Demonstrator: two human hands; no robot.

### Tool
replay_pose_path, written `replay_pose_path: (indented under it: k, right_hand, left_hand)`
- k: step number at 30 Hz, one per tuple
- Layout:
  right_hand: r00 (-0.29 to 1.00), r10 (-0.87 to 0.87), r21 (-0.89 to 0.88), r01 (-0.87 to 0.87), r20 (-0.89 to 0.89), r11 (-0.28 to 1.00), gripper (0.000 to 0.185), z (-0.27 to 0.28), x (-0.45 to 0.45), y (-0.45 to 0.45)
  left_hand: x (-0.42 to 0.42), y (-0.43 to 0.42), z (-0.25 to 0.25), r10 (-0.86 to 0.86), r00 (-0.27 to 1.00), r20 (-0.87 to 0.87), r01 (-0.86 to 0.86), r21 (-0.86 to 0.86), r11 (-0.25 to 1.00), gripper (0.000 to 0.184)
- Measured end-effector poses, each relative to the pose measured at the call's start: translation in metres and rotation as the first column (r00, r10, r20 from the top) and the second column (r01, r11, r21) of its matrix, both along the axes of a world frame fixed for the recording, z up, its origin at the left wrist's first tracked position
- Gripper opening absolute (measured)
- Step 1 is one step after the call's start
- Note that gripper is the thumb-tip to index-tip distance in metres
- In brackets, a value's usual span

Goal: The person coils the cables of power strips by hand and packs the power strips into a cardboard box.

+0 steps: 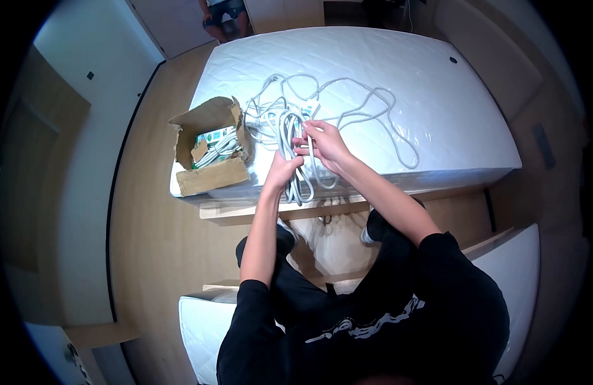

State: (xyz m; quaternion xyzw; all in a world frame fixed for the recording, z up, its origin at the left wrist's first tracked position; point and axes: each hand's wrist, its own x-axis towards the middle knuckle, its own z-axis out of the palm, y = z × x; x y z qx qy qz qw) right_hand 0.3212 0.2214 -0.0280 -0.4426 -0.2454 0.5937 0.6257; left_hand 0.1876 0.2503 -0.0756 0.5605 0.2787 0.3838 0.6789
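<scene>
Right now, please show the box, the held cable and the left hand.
Box [213,178]: head view, on its near flap.
Held cable [283,131]: head view, on its upper coils.
Left hand [283,169]: head view, on its back.

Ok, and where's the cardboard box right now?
In the head view, the cardboard box sits on the near left corner of the white mattress, just to the left of the coiled cable and the left hand.

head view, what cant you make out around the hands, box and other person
All in the head view:
Left hand: some fingers, hidden by the coiled cable.
Cardboard box: its floor, hidden by its contents.
Packet inside: printing too small.
Other person: head, cut off by top edge.
</scene>
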Motion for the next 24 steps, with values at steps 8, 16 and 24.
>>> replay_pose_path:
  k: [8, 16, 24]
  right_hand:
    - [0.743, -0.237, 0.288, 0.063, 0.626, 0.956, 0.021, -0.016, 0.01, 0.003]
    - [0.986, -0.061, 0.108, 0.045, 0.153, 0.993, 0.035, -0.046, 0.007, 0.017]
    - [0.753, 0.603, 0.327, -0.519, -0.264, 0.79, 0.042, -0.009, 0.021, -0.004]
  left_hand:
    - [-0.008, -0.013, 0.016, -0.223, 0.966, 0.129, 0.246, -0.203, 0.948, 0.046]
    - [0.002, -0.023, 0.014, -0.266, 0.951, 0.16, 0.303, -0.306, 0.902, 0.023]
    - [0.013, -0.035, -0.014, -0.533, 0.615, 0.581, 0.773, -0.31, 0.554, 0.018]
